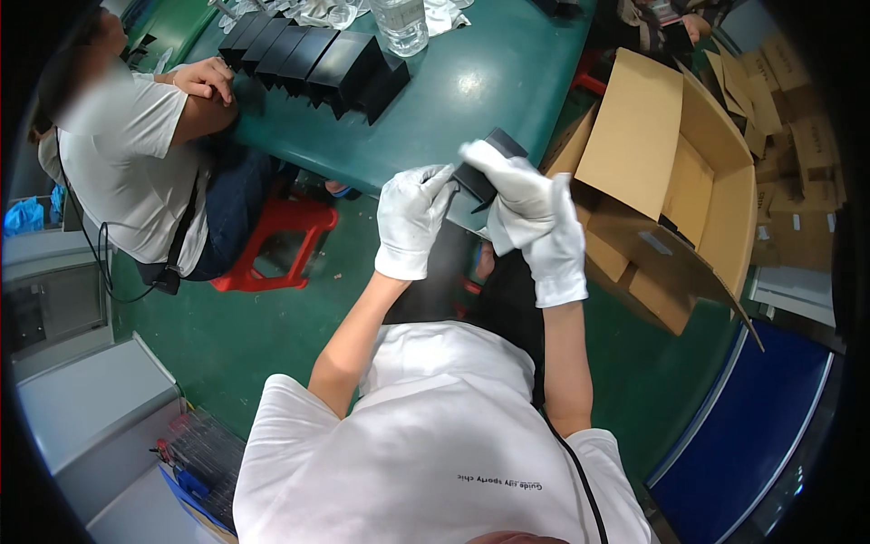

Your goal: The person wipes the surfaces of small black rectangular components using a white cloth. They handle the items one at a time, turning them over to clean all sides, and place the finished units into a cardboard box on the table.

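Observation:
Both my hands wear white gloves and meet at the near edge of the green table. My right hand (535, 208) is closed round a black angular part (495, 156), which lies partly hidden behind its fingers. Beside it, my left hand (410, 222) has its thumb and fingertips pinched together at the part's left edge. What those fingertips hold, if anything, is too small to tell. Further back, a row of several similar black parts (340, 71) stands close together on the table.
Past the row, a clear plastic bottle (399, 25) stands on the green table (453, 104) near white gloves. An open cardboard box (634, 136) is close on my right, with stacked cartons beyond. At left a person in white sits with folded arms on a red stool (279, 240).

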`<action>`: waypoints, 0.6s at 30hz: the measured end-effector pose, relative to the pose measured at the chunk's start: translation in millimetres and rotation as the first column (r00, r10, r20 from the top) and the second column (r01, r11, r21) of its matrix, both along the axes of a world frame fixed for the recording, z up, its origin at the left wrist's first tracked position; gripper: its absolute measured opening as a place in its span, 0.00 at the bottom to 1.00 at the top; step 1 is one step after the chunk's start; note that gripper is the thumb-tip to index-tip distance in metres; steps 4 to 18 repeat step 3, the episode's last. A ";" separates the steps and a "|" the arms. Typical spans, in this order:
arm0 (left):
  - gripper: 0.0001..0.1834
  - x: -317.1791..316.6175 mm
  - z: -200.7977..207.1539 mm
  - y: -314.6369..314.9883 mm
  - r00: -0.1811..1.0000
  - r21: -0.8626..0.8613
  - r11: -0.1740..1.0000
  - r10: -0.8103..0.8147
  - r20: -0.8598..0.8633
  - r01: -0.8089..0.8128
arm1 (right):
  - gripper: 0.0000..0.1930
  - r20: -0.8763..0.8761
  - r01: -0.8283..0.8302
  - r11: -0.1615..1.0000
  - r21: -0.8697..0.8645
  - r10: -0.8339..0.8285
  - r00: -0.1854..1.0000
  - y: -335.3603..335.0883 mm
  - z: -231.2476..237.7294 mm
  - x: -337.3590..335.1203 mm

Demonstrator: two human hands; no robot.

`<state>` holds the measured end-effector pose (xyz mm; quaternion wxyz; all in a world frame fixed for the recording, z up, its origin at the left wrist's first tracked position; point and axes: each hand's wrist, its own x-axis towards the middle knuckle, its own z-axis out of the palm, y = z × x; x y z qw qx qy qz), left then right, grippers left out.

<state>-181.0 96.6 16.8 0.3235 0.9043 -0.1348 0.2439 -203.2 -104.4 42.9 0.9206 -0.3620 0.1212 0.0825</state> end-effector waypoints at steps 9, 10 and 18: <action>0.15 -2.8 4.1 -4.5 0.999 -0.086 0.995 0.038 -0.022 -0.040 | 0.40 0.120 0.091 0.988 0.127 -0.106 0.987 -16.6 17.9 7.7; 0.15 -2.8 4.1 -4.5 0.999 -0.086 0.995 0.038 -0.022 -0.040 | 0.40 0.120 0.091 0.988 0.127 -0.106 0.987 -16.6 17.9 7.7; 0.15 -2.8 4.1 -4.5 0.999 -0.086 0.995 0.038 -0.022 -0.040 | 0.40 0.120 0.091 0.988 0.127 -0.106 0.987 -16.6 17.9 7.7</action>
